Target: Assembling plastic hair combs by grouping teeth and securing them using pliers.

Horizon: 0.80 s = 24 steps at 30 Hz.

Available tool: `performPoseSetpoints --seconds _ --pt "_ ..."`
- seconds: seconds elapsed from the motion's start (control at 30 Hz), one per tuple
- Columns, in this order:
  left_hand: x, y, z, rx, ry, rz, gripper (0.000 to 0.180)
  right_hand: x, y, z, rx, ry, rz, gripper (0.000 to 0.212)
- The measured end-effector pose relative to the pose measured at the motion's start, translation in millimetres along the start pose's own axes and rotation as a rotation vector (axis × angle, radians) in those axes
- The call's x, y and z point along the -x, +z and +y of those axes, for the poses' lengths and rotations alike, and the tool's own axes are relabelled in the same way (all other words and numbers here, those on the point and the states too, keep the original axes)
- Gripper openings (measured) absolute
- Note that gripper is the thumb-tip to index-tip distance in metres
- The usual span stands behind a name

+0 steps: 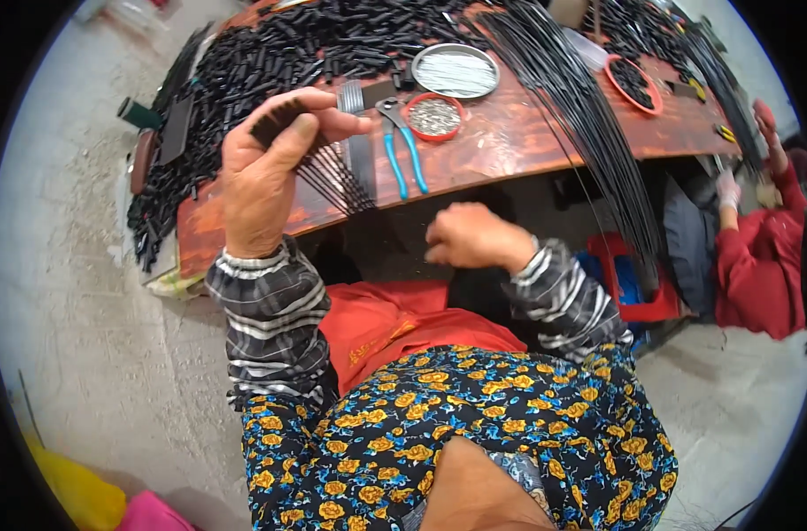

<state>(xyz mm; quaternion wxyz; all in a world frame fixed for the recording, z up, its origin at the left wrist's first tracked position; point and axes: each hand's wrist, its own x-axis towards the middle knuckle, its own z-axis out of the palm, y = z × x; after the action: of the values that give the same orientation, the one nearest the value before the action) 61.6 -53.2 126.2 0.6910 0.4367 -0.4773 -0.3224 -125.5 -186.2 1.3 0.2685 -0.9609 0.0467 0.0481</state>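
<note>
My left hand (263,181) is raised over the near left edge of the table, closed around a fan of thin black rods (334,184). Their thicker dark ends stick up between thumb and fingers, and the thin ends spread down to the right. My right hand (478,237) hovers off the table's front edge with its fingers curled in; what they hold, if anything, is hidden. Between the hands, blue-handled pliers (402,152) lie on the table next to a red bowl (457,129) of small metal pieces.
Heaps of short black parts (262,66) cover the back of the reddish wooden table (501,146). A round metal tray (494,81) holds thin white sticks. Long black rods (589,124) hang over the front edge. At right are a red crate (656,305) and another person in red (762,265).
</note>
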Motion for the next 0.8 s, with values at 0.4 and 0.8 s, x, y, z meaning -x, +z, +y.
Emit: performPoseSetpoints --seconds 0.4,0.8 --pt "-13.1 14.7 -4.5 -0.012 -0.021 0.025 0.023 -99.5 -136.1 126.9 0.165 0.485 0.565 0.020" --pt "-14.1 15.7 -5.0 0.012 -0.025 0.040 0.022 -110.7 -133.4 151.5 0.093 0.378 0.605 0.020"
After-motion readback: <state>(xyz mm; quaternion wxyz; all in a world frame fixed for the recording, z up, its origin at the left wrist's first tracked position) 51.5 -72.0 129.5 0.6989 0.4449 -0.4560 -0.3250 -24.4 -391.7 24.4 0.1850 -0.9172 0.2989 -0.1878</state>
